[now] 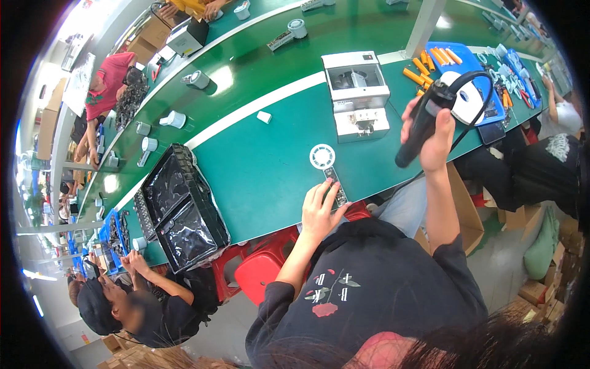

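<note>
My right hand (436, 138) is wrapped round a black corded electric screwdriver (424, 123), raised above the bench with its tip slanting down to the left. From its upper end a black cable loops away. Below and to the left, my left hand (319, 209) rests with fingers spread on the handle of a small handheld fan (322, 157), which lies on the green bench. The fan has a round white head, and dark parts that look like a circuit board show in its handle. My fingertips partly cover the handle's lower end.
A white screw-feeder-like machine (356, 92) stands beyond the fan. A black partitioned tray (187, 215) lies to the left. At right is a blue tray (458, 52) with orange cylinders. Fan units (175, 119) sit on the green conveyor (239, 67). Co-workers are on both sides.
</note>
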Tool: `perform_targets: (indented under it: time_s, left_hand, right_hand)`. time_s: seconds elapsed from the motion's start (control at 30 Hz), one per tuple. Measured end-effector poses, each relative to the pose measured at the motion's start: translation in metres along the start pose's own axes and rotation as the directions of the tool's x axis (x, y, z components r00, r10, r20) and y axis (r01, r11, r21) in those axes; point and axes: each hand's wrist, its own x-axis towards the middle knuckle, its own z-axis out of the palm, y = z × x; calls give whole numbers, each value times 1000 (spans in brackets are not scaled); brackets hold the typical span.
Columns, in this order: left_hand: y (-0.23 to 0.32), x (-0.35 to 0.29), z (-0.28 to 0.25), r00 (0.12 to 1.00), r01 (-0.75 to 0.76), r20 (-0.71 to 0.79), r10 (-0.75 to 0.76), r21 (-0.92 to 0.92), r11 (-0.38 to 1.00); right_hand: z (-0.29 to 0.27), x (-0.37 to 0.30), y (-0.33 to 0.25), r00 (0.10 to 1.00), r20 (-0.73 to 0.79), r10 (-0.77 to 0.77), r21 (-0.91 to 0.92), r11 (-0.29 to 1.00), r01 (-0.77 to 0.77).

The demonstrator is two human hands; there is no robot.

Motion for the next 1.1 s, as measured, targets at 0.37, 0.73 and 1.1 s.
perform_targets:
  time_s: [0.37, 0.73, 1.1]
  left_hand:
    - [7, 7, 8, 997, 41, -63, -37, 59, 997]
    - [5, 10, 7, 995, 37, -99, -32, 47, 998]
    - [1, 8, 6, 994, 32, -108, -29, 28, 999]
  right_hand:
    - [61, 65, 26, 916, -97, -390, -24, 921, 390]
    - [77, 11, 32, 982, 73, -176, -77, 980, 181]
    - [116, -16, 37, 980, 164, -112, 50, 993, 105]
